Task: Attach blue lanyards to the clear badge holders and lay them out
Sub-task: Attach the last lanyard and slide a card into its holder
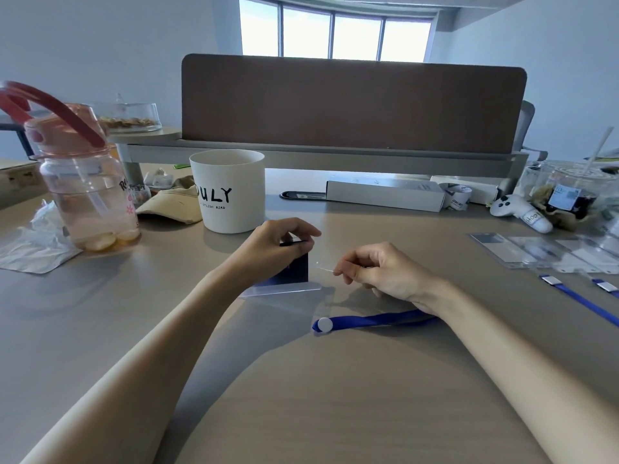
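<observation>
Pinching: left hand (278, 242) dark card (294, 272), right hand (382, 272) clear badge holder (284, 291); blue lanyard (375, 319) lies left-right.

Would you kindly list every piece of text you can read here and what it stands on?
"ULY": large black letters on the white round cup; a letter before them is unclear.
"STYLISH BIRD": small print below, same cup.
"Hoo": white plush toy; rest unclear.
Too blurred: print on the clear bottle with pink lid, sticker on the plastic drink cup.
</observation>
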The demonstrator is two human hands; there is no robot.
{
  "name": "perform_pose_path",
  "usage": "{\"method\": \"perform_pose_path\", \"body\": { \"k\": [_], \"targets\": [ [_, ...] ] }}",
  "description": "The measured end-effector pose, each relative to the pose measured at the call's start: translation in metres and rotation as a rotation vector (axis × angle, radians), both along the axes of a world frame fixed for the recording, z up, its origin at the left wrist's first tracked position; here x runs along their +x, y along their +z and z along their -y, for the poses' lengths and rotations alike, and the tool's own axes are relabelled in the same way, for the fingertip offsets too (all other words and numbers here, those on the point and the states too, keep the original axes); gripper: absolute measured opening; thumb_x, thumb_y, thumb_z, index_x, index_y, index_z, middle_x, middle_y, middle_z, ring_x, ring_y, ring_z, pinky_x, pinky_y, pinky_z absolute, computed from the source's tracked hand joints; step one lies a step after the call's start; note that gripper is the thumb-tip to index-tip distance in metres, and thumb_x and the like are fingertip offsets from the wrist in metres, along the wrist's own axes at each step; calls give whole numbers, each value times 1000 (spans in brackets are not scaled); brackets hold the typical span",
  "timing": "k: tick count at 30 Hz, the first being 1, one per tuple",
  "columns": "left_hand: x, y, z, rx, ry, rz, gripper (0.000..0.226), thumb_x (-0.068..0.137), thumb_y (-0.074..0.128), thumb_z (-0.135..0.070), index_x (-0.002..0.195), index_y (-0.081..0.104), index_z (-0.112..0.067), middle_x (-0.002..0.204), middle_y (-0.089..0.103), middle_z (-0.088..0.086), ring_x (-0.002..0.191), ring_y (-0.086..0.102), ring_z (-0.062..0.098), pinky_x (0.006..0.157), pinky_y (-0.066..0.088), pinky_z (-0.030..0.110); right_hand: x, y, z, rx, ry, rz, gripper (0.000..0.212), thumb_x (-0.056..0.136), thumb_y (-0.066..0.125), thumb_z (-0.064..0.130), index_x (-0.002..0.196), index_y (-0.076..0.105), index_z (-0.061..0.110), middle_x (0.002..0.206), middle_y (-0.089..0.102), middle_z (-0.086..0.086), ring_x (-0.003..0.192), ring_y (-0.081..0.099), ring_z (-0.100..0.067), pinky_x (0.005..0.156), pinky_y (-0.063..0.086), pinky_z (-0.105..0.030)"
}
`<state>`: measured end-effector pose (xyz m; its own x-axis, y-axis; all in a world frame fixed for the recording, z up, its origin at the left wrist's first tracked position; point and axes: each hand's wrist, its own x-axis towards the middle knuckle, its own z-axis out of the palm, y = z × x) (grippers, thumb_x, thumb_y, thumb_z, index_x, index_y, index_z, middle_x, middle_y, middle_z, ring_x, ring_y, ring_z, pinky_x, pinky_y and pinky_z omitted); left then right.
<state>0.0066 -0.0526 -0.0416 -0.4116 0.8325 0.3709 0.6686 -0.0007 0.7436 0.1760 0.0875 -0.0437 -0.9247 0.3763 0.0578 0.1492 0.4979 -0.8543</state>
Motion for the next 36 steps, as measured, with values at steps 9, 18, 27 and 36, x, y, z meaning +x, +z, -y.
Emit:
{"method": "perform_pose_path", "body": {
  "k": [9,18,27,36],
  "targets": [
    [4,5,1,20,-22,43,20,91,58,-13,106,68,-22,100,67,-1,88,58,25,65,51,21,-1,-4,-2,-147,26,-31,17,97,58,24,90,71,16,73,59,4,58,40,-8,45,32,-19],
    [5,8,2,-98,-80,51,18,87,66,-18,105,68,-24,96,65,0,77,57,18,72,52,29,-5,-2,6,-176,-83,-134,9,85,74,24,88,72,15,76,72,1,57,47,-9,43,36,-19],
    [5,12,8,-182,-154,173,26,84,70,-20,110,65,-24,91,66,-2,86,59,20,83,52,34,-7,-4,9,-234,-197,-265,13,80,79,14,87,71,7,75,74,-4,55,56,-10,43,42,-23],
    [10,15,7,-296,-132,163,15,89,63,-31,103,64,-28,75,64,-5,67,60,5,61,48,16,-8,0,13,-197,-243,-351,18,77,82,18,84,69,8,76,76,-6,61,66,-13,47,46,-26]
  ]
}}
